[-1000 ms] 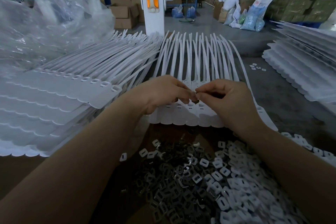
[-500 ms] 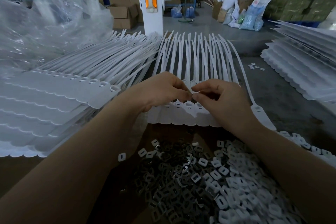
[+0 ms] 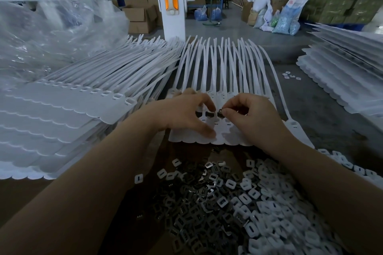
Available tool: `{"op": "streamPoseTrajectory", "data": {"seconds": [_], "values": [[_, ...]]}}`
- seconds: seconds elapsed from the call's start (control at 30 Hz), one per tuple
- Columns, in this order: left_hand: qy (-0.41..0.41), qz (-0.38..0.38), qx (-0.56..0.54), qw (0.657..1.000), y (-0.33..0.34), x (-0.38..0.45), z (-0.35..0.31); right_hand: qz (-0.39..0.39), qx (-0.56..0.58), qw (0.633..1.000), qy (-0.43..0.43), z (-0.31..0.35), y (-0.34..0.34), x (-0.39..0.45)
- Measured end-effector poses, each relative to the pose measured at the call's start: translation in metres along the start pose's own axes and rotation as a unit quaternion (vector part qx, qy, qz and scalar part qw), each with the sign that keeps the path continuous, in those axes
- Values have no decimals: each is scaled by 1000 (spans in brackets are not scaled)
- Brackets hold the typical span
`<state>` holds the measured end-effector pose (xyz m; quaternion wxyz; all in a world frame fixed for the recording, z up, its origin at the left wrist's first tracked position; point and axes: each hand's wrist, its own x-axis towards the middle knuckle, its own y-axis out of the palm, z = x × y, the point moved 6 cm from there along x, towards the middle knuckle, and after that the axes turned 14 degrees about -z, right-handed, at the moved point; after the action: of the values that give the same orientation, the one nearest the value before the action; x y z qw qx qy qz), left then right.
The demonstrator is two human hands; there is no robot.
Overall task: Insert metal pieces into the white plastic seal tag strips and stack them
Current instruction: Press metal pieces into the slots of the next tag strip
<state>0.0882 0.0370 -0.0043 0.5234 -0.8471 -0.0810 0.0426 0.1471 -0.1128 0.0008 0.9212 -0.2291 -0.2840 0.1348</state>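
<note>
Pinching a small metal piece [image 3: 220, 112] between thumb and forefinger, my right hand [image 3: 251, 119] holds it just above the flat head end of the strip sheet [image 3: 215, 89], at the row of slots. The remaining right fingers are curled in over the palm. I judge the piece to be at or touching a slot, though it is too small and shadowed for me to confirm it is seated.

My left hand [image 3: 186, 116] sits immediately left of the pinch. Its forefinger bends down onto the sheet beside the piece, and its thumb presses the sheet's scalloped near edge flat; it grips nothing that I can make out. The two forefingers are nearly touching.

The sheet's long tails fan away beyond the pinch toward a white post [image 3: 173, 4]. Left of the left hand lies a tall stack [image 3: 62, 114] of like sheets, heads turned toward the hands. Well to the right of the pinch, a second stack [image 3: 342, 80] rests on the grey table [image 3: 323, 114]. One loose strip [image 3: 294, 126] lies along the right edge of the worked sheet, just beside my right wrist.

Nearer me than the pinch, between both forearms, spreads a heap of metal pieces [image 3: 192, 209], with white caps [image 3: 275, 203] mixed in on its right side.
</note>
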Motion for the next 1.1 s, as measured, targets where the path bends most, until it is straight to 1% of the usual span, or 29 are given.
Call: {"op": "streamPoseTrajectory", "data": {"seconds": [0.13,0.37,0.47,0.77,1.1], "values": [[9,23,-10,1000,0,-1,-4,5,5,1000,5,1,0,0],[11,89,-53,995,8,-8,-12,43,2,999,15,0,4,-2],[11,88,-61,994,9,-9,-13,57,9,998,27,-1,4,-4],[11,83,-81,993,12,-9,-15,49,3,998,45,-2,3,-5],[17,81,-85,993,13,-7,-15,54,-2,998,46,-2,4,-5]]}}
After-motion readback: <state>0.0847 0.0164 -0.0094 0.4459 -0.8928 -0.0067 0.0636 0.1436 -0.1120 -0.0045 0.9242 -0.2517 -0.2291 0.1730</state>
